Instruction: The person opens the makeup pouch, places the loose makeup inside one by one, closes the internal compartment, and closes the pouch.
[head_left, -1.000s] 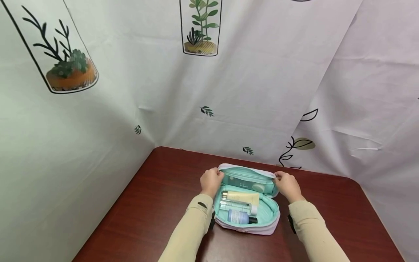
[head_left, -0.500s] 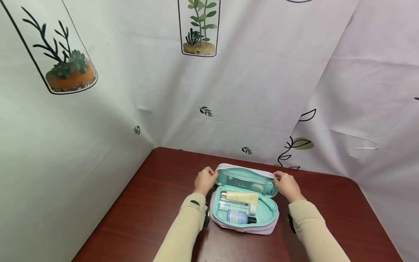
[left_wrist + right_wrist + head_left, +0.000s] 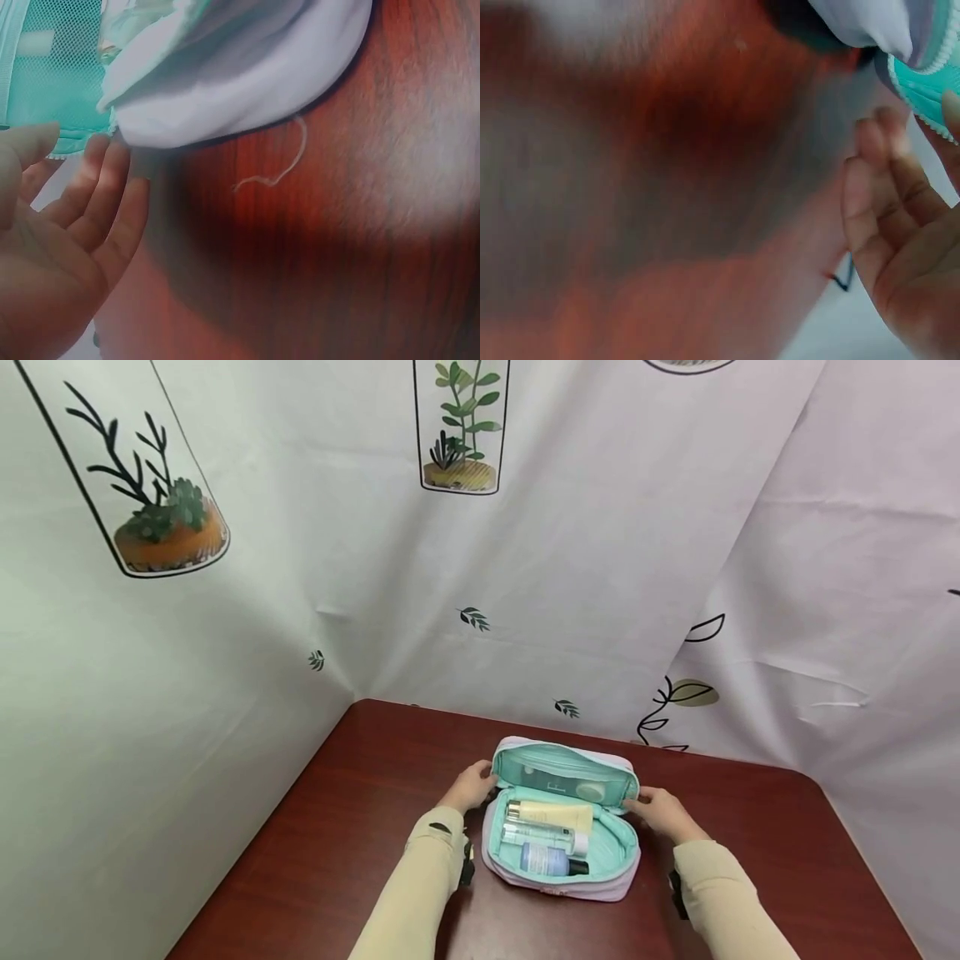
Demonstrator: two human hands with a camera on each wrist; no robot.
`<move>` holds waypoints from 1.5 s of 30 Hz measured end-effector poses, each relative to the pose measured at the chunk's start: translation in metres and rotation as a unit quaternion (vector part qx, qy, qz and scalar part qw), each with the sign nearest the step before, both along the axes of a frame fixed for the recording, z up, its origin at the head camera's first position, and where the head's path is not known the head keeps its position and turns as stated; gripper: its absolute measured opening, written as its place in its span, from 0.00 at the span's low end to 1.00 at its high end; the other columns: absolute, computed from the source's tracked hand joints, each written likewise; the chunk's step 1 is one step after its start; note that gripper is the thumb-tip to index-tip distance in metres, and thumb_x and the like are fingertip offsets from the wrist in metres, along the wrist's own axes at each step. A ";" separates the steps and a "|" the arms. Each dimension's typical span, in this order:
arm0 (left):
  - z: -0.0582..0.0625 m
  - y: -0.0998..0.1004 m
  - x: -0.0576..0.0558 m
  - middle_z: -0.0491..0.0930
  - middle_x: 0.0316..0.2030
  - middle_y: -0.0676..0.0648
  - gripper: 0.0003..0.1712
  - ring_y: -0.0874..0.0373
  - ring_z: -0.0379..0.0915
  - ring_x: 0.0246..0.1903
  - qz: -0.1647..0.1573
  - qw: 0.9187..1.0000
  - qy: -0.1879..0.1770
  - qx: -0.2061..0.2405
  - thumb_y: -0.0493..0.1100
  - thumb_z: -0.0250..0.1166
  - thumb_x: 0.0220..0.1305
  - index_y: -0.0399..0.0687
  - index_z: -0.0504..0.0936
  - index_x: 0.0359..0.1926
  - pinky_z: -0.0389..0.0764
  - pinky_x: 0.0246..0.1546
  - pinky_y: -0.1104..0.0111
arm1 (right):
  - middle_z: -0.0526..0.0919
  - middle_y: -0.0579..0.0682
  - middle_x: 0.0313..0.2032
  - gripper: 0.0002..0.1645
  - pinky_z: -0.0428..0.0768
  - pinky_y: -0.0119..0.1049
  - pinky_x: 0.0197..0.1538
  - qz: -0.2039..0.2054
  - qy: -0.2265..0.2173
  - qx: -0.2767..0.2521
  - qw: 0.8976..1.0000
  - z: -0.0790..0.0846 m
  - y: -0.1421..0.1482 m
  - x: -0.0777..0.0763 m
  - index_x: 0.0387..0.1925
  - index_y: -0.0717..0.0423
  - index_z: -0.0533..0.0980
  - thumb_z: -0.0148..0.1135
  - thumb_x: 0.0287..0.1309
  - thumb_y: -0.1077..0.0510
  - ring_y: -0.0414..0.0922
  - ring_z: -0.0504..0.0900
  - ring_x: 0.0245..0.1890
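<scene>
Lower along the sides of the open lid [image 3: 558, 760], left hand [image 3: 468, 787] and right hand [image 3: 663, 814] have been brought; fingers [image 3: 124, 229] are loosely extended, any pinch indeterminable. On the desk [image 3: 405, 777], the pouch [image 3: 594, 890], seemingly light and soft, is best held by its edges.

The head view faced forward and down over the counter [image 3: 390, 777]; both wrist views, far closer, shared the pouch [image 3: 600, 890].
</scene>
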State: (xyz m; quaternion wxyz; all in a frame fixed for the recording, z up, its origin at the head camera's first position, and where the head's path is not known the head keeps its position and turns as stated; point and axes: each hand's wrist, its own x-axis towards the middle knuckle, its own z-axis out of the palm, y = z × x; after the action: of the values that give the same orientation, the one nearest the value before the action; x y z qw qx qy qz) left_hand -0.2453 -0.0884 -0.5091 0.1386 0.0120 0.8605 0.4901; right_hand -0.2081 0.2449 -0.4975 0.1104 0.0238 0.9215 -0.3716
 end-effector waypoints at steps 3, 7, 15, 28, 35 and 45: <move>-0.003 0.002 0.000 0.77 0.32 0.43 0.20 0.53 0.73 0.31 0.007 1.000 0.003 0.016 0.38 0.49 0.69 0.37 0.67 0.60 0.71 0.26 0.67 | 0.78 0.53 0.25 0.14 0.75 0.39 0.28 -0.031 -0.015 -0.088 0.995 -0.007 0.002 0.002 0.40 0.66 0.76 0.55 0.62 0.57 0.45 0.76 0.25; -0.003 0.004 -0.002 0.78 0.33 0.41 0.20 0.52 0.73 0.34 0.027 0.999 0.000 0.044 0.33 0.46 0.68 0.33 0.68 0.59 0.73 0.29 0.65 | 0.80 0.50 0.22 0.12 0.75 0.36 0.28 -0.042 -0.010 -0.174 0.984 -0.007 0.003 0.001 0.34 0.66 0.77 0.54 0.63 0.58 0.41 0.78 0.24; -0.007 0.008 -0.011 0.80 0.37 0.40 0.20 0.53 0.76 0.35 0.075 0.986 -0.011 0.149 0.39 0.46 0.68 0.35 0.75 0.54 0.79 0.30 0.63 | 0.84 0.54 0.32 0.17 0.74 0.41 0.34 -0.079 -0.009 -0.176 0.981 0.006 -0.002 -0.003 0.46 0.70 0.75 0.51 0.65 0.60 0.45 0.80 0.33; 0.043 0.005 -0.005 0.73 0.53 0.34 0.33 0.43 0.70 0.54 0.037 0.957 -0.001 0.287 0.56 0.45 0.71 0.29 0.71 0.57 0.72 0.50 0.55 | 0.80 0.49 0.38 0.31 0.78 0.36 0.36 -0.091 -0.016 -0.327 0.940 0.032 0.015 -0.009 0.56 0.69 0.62 0.39 0.69 0.45 0.39 0.79 0.34; 0.023 0.000 -0.017 0.80 0.34 0.45 0.35 0.55 0.78 0.35 0.082 0.964 -0.019 0.251 0.62 0.63 0.56 0.31 0.79 0.44 0.75 0.45 0.54 | 0.77 0.44 0.26 0.25 0.78 0.40 0.33 -0.058 -0.012 -0.226 0.972 0.032 0.021 -0.010 0.42 0.66 0.77 0.60 0.59 0.46 0.40 0.76 0.24; 0.008 -0.009 -0.017 0.73 0.22 0.51 0.14 0.61 0.68 0.18 -0.023 0.982 -0.046 0.180 0.41 0.72 0.50 0.44 0.72 0.27 0.75 0.20 0.68 | 0.74 0.44 0.23 0.12 0.73 0.34 0.23 0.089 -0.053 -0.223 0.969 0.023 0.033 -0.004 0.34 0.63 0.70 0.63 0.56 0.59 0.38 0.68 0.19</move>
State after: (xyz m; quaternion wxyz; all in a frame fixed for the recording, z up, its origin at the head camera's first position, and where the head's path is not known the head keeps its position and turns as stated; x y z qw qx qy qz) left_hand -0.2628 -0.0971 -0.5007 0.1845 0.0340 0.7503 0.6339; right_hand -0.2122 0.2776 -0.4747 0.1941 -0.0638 0.8066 -0.5546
